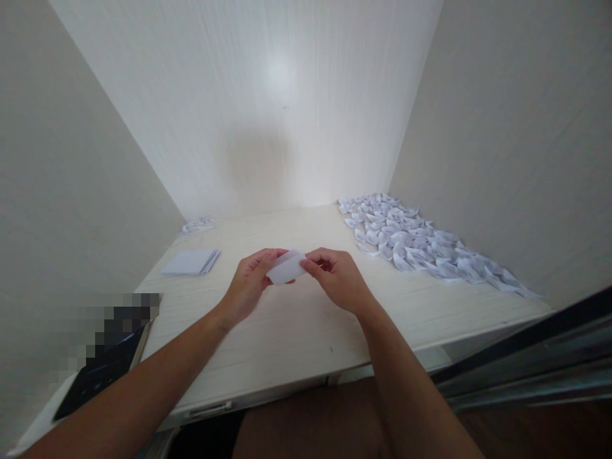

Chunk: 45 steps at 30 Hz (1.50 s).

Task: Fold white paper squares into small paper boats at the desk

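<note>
A small piece of folded white paper (285, 270) is held up above the table between my two hands. My left hand (252, 275) grips its left end, thumb on top and fingers behind. At the right end, the thumb and fingers of my right hand (332, 273) pinch its edge. The fingers behind the paper are partly hidden. To the left of my left hand lies a stack of white paper sheets (187, 262). Many folded white paper pieces (401, 236), curved and pointed, lie in a long heap beyond my right hand.
The pale wooden table (287, 338) stands between walls on three sides. Some white paper strips (199, 224) lie in the back left corner. At the left edge rests a dark flat device (102, 366), partly pixelated. A dark object (526, 344) borders the table's right front.
</note>
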Tool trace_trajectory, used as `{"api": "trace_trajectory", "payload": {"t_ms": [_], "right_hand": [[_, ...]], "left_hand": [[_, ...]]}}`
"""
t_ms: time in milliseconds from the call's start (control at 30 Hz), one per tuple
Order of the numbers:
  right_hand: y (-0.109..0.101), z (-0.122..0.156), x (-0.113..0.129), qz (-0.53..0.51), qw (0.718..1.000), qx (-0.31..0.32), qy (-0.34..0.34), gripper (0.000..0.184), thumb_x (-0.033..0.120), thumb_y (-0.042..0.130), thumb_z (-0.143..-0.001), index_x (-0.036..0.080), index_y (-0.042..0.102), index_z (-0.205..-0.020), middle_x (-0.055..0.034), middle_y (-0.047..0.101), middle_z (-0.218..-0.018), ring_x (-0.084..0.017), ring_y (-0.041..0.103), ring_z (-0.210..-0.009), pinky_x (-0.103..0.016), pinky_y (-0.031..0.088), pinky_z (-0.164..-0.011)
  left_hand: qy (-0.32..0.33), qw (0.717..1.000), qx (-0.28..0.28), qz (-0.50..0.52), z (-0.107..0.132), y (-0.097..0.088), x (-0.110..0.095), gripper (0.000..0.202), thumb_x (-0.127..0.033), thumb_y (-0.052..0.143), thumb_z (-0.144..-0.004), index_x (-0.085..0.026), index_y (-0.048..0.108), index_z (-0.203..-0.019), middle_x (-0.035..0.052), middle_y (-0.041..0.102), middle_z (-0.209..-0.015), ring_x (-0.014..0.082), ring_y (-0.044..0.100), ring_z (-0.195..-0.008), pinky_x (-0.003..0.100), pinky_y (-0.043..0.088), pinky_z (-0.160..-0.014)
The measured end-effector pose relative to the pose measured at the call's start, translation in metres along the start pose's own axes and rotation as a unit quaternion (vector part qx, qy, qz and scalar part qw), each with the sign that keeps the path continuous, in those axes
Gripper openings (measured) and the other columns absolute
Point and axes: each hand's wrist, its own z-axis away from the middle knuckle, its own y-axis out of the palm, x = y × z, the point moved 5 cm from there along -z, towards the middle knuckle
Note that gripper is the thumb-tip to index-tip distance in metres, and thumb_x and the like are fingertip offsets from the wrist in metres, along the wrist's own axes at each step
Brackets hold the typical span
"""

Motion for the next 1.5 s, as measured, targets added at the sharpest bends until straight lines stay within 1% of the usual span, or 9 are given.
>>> {"api": "trace_trajectory", "payload": {"t_ms": [167, 300, 600, 767, 967, 1033, 1233, 1333, 1500], "right_hand": [[0.002, 0.000, -0.005, -0.029, 0.998, -0.037, 0.043, 0.019, 0.031, 0.067, -0.087, 0.017, 0.071, -0.075, -0.0031, 0.072, -0.071, -0.013, 0.062, -0.061, -0.025, 0.047, -0.059], [0.006, -0.001, -0.007, -0.043, 0.996, -0.050, 0.054, 0.018, 0.033, 0.071, -0.084, 0.017, 0.070, -0.075, -0.0035, 0.072, -0.070, -0.015, 0.064, -0.063, -0.026, 0.049, -0.060], [0.006, 0.001, -0.003, -0.062, 0.993, -0.091, 0.033, 0.019, 0.035, 0.076, -0.079, 0.020, 0.065, -0.077, -0.0038, 0.071, -0.075, -0.016, 0.064, -0.066, -0.028, 0.051, -0.060], [0.006, 0.000, -0.002, -0.032, 0.997, -0.070, 0.015, 0.016, 0.033, 0.076, -0.080, 0.020, 0.066, -0.077, -0.0033, 0.072, -0.076, -0.016, 0.064, -0.065, -0.029, 0.052, -0.064], [0.006, 0.001, -0.001, -0.034, 0.998, -0.058, 0.013, 0.022, 0.039, 0.078, -0.079, 0.020, 0.070, -0.077, -0.0032, 0.072, -0.075, -0.016, 0.065, -0.066, -0.029, 0.051, -0.064], [0.007, 0.001, -0.001, -0.028, 0.998, -0.054, 0.016, 0.023, 0.042, 0.079, -0.079, 0.020, 0.071, -0.077, -0.0035, 0.073, -0.074, -0.017, 0.065, -0.067, -0.029, 0.051, -0.063], [0.005, 0.001, -0.002, -0.057, 0.996, -0.062, 0.025, 0.022, 0.039, 0.080, -0.076, 0.019, 0.071, -0.083, -0.0048, 0.073, -0.078, -0.017, 0.066, -0.068, -0.028, 0.050, -0.061], [0.005, 0.001, -0.004, -0.096, 0.994, -0.038, 0.043, 0.024, 0.037, 0.081, -0.073, 0.019, 0.072, -0.086, -0.0045, 0.073, -0.081, -0.016, 0.065, -0.071, -0.028, 0.051, -0.063], [0.008, 0.001, -0.011, -0.159, 0.984, 0.001, 0.084, 0.027, 0.036, 0.081, -0.072, 0.018, 0.071, -0.090, -0.0008, 0.069, -0.073, -0.014, 0.061, -0.064, -0.027, 0.049, -0.060]], "left_hand": [[0.066, 0.992, -0.050, -0.091, 0.002, -0.006, -0.007, 0.041, -0.040, 0.087, -0.069, -0.017, 0.077, -0.102, 0.0101, 0.076, -0.102, 0.0202, 0.070, -0.089, 0.028, 0.057, -0.074], [0.073, 0.982, -0.067, -0.163, 0.005, -0.006, -0.013, 0.039, -0.043, 0.084, -0.071, -0.016, 0.079, -0.099, 0.0103, 0.078, -0.094, 0.0213, 0.072, -0.079, 0.030, 0.057, -0.068], [0.064, 0.987, -0.058, -0.133, 0.005, -0.003, -0.012, 0.034, -0.042, 0.086, -0.069, -0.017, 0.077, -0.091, 0.0086, 0.077, -0.086, 0.0214, 0.072, -0.078, 0.031, 0.058, -0.068], [0.085, 0.982, -0.052, -0.161, 0.006, -0.002, -0.016, 0.029, -0.040, 0.083, -0.073, -0.017, 0.076, -0.088, 0.0068, 0.075, -0.082, 0.0185, 0.069, -0.075, 0.027, 0.056, -0.064], [0.097, 0.974, 0.001, -0.205, 0.008, 0.002, -0.018, 0.034, -0.039, 0.077, -0.080, -0.021, 0.077, -0.109, 0.0053, 0.075, -0.088, 0.0172, 0.069, -0.077, 0.027, 0.057, -0.069], [0.098, 0.972, 0.012, -0.215, 0.008, 0.003, -0.018, 0.034, -0.038, 0.076, -0.081, -0.022, 0.077, -0.110, 0.0054, 0.076, -0.089, 0.0175, 0.070, -0.078, 0.028, 0.058, -0.070], [0.080, 0.977, 0.002, -0.199, 0.007, 0.003, -0.017, 0.030, -0.039, 0.079, -0.078, -0.022, 0.078, -0.103, 0.0068, 0.076, -0.088, 0.0185, 0.071, -0.077, 0.028, 0.058, -0.068], [0.076, 0.980, -0.017, -0.180, 0.007, 0.001, -0.018, 0.030, -0.039, 0.082, -0.074, -0.020, 0.078, -0.098, 0.0065, 0.076, -0.084, 0.0187, 0.071, -0.074, 0.027, 0.058, -0.064], [0.067, 0.984, -0.033, -0.162, 0.007, -0.001, -0.019, 0.033, -0.039, 0.084, -0.070, -0.017, 0.077, -0.094, 0.0064, 0.075, -0.079, 0.0191, 0.071, -0.072, 0.026, 0.058, -0.059]]}}
